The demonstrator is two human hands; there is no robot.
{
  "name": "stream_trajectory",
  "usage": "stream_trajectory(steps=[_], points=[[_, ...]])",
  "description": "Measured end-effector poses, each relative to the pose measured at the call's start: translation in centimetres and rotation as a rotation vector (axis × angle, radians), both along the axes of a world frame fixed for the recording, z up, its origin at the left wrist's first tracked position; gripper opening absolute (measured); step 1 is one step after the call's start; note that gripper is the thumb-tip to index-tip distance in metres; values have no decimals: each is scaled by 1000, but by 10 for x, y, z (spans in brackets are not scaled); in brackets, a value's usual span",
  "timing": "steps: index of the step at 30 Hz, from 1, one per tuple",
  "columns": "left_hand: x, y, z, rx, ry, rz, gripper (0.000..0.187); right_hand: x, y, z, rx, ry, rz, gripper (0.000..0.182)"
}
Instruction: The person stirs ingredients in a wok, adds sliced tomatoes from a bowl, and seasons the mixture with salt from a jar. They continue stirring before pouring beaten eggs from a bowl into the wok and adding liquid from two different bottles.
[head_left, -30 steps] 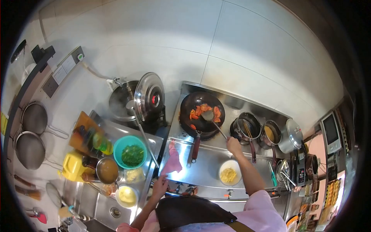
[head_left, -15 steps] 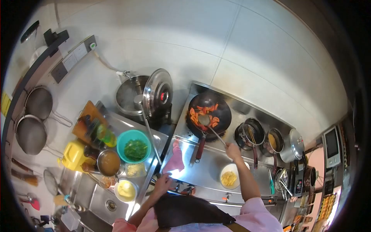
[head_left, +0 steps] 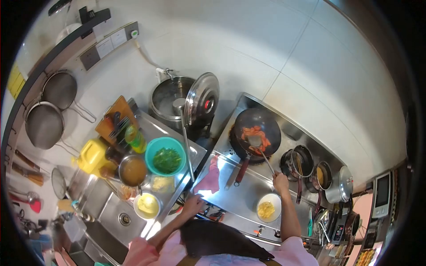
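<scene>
My right hand (head_left: 280,182) is closed round the handle of a long metal ladle (head_left: 267,162). The ladle's head rests among reddish-orange pieces of food (head_left: 259,131) in a dark wok (head_left: 271,119) on the stove. The wok's handle (head_left: 242,172) points toward me. My left hand (head_left: 193,205) is at the stove's front edge, its fingers partly extended and holding nothing that I can see. Just beyond it lies a pink cloth (head_left: 209,180). A white bowl of yellow food, seemingly egg (head_left: 266,209), stands below my right hand.
Right of the wok stand dark pots (head_left: 302,155) and a lidded silver pot (head_left: 340,186). To the left are a large pot with a propped lid (head_left: 203,99), a turquoise bowl of greens (head_left: 166,156), a pan of brown liquid (head_left: 133,170), a yellow jug (head_left: 94,156) and a sink (head_left: 116,212).
The view has swung, shifting most things rightward. The food in the wok is gathered closer together, with the ladle still in it. My left hand remains by the stove's front edge.
</scene>
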State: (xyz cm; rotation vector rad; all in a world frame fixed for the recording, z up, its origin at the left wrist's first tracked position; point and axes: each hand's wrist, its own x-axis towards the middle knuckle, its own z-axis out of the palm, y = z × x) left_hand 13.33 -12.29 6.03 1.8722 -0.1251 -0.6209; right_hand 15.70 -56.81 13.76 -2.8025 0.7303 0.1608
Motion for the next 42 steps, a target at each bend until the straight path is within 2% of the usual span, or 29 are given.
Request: stream_trajectory(steps=[1, 4, 7, 12, 16, 17, 18, 20, 22, 25, 27, 29, 30, 33, 36, 39, 42], points=[[0, -3, -15, -14, 86, 12, 35, 4, 2, -6, -53, 4, 8, 24], [-6, -14, -70, 60, -17, -118, 34, 15, 7, -22, -58, -45, 89, 21], [-1, -21, -34, 117, -48, -261, 36, 15, 17, -15, -48, -55, 149, 21], [-1, -27, -29, 200, -67, -311, 37, 13, 6, -9, 63, -80, 174, 23], [-1, -30, -34, 159, -55, -298, 37, 30, -28, 66, 181, 177, 127, 26], [-4, -30, -47, 148, -160, -279, 34, 32, -37, 85, 136, 170, 183, 26], [-2, -29, -48, 137, -121, -275, 34, 38, -44, 106, 89, 161, 242, 26], [-3, -28, -47, 122, -33, -266, 35, 56, -56, 147, -194, 290, 353, 27], [-5, -26, -54, 98, -7, -228, 36, 72, -38, 200, -300, 380, 326, 26], [-5, -24, -74, 62, 25, -200, 36, 103, -38, 194, -361, 437, 290, 25], [-4, -24, -72, 45, 42, -213, 37, 123, -50, 145, -255, 524, 241, 26], [-3, -24, -51, 108, 45, -253, 37, 123, -64, 101, -293, 251, 404, 26], [-1, -25, -47, 138, 48, -266, 37, 124, -65, 98, -312, 114, 492, 25], [-6, -22, -75, 49, 20, -182, 39, 122, -86, 121, -276, 124, 595, 22], [-10, -19, -95, 18, 29, -161, 40, 124, -57, 200, -103, 518, 286, 18], [-10, -20, -88, 55, 20, -189, 40, 132, -65, 193, -93, 601, 245, 18], [-9, -21, -78, 87, 13, -222, 39, 130, -46, 161, -37, 489, 219, 20]])
